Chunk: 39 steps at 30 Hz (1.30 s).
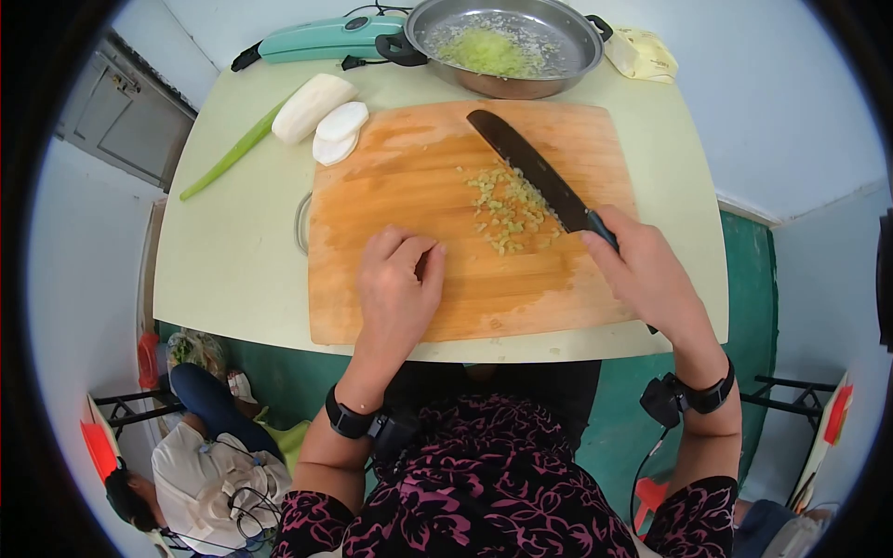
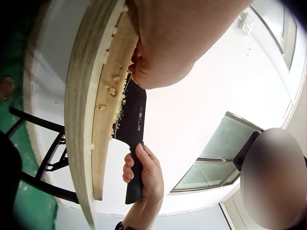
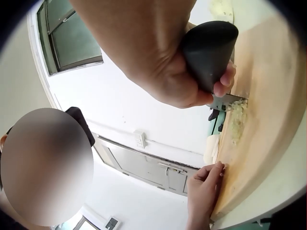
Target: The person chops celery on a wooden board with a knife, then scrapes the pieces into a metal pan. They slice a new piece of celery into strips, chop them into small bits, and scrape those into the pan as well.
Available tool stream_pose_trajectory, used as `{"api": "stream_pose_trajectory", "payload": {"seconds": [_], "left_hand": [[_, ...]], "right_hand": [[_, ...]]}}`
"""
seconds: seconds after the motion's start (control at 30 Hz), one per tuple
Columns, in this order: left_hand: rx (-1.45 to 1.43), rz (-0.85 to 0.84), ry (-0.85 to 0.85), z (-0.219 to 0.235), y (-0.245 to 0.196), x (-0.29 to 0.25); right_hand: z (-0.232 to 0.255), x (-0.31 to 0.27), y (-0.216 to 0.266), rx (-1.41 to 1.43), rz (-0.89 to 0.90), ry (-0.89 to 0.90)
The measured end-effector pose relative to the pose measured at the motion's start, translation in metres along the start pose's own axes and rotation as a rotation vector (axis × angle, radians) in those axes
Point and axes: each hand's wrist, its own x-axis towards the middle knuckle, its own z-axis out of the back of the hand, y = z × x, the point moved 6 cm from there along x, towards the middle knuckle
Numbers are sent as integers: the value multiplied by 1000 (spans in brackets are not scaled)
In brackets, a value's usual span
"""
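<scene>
My right hand (image 1: 642, 265) grips the dark handle of a kitchen knife (image 1: 530, 167) with a broad black blade. The blade slants up and left across the wooden cutting board (image 1: 391, 307), along the upper right side of a patch of finely chopped pale green vegetable (image 1: 507, 209). In the right wrist view, the rounded butt of the handle (image 3: 208, 55) sticks out of the fist. My left hand (image 1: 400, 279) rests at the board's lower left with loosely curled fingers, apart from the chopped bits. Its fingertips are partly hidden in the left wrist view.
Behind the board stands a steel pan (image 1: 507, 88) with chopped pale green bits in it. A teal appliance (image 1: 321, 39), a peeled white root (image 1: 312, 107), white slices (image 1: 339, 126) and a green stalk (image 1: 233, 158) lie at left. A yellowish packet (image 1: 642, 56) sits right of the pan.
</scene>
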Motion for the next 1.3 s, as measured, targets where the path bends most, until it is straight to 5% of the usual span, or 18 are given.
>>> {"api": "stream_pose_trajectory", "payload": {"seconds": [1.3], "left_hand": [[-20,61,22,2,3,-1]], "right_hand": [[-8,-1,14,-26,60,18]]}}
